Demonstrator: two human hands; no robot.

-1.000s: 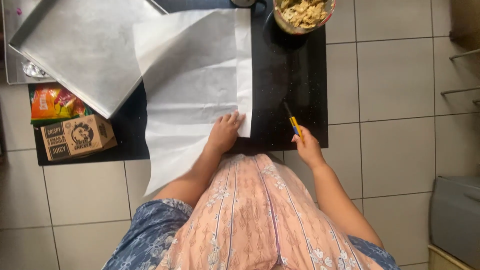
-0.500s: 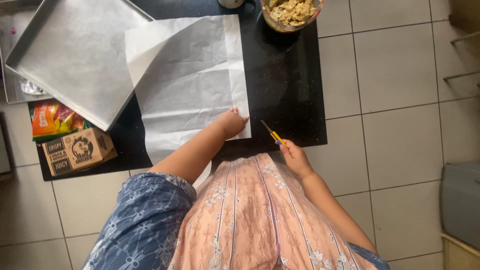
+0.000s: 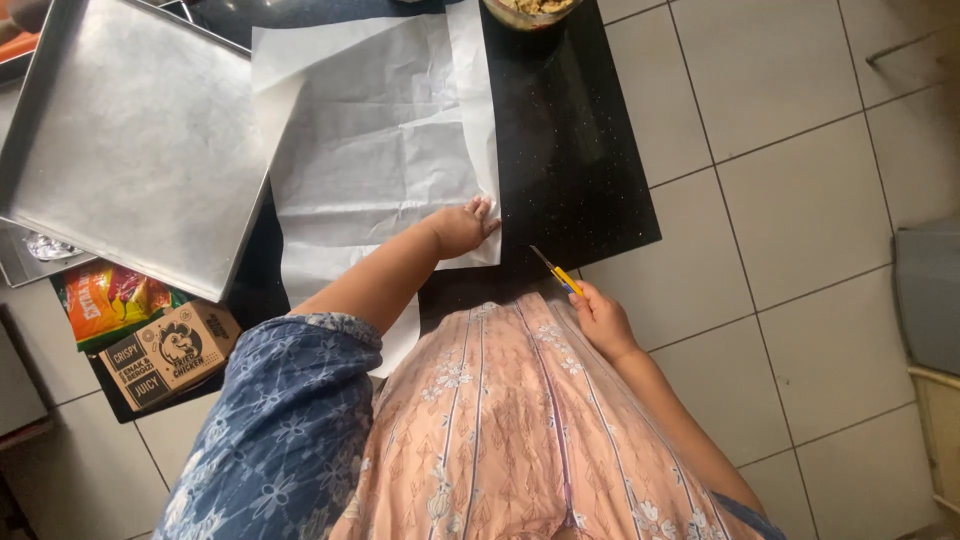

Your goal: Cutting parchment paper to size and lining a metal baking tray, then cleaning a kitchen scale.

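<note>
Crinkly white baking paper point(image 3: 385, 140) lies flat on the glossy black counter point(image 3: 580, 160), right of a dull metal tray point(image 3: 130, 140). Left hand point(image 3: 462, 228) presses its near corner, fingers flat. Right hand point(image 3: 600, 318) grips a yellow knife point(image 3: 556, 272).

A home kitchen is shown. A black speckled countertop point(image 3: 580, 150) is seen above a floor of pale square tiles point(image 3: 800, 200). A metal baking tray point(image 3: 130, 140) and a sheet of white baking paper point(image 3: 380, 140) are laid on it, a bowl of food point(image 3: 530, 10) is set at its far edge, and a cardboard food box point(image 3: 165, 352) and a bright snack packet point(image 3: 110, 300) are kept at one side.
</note>
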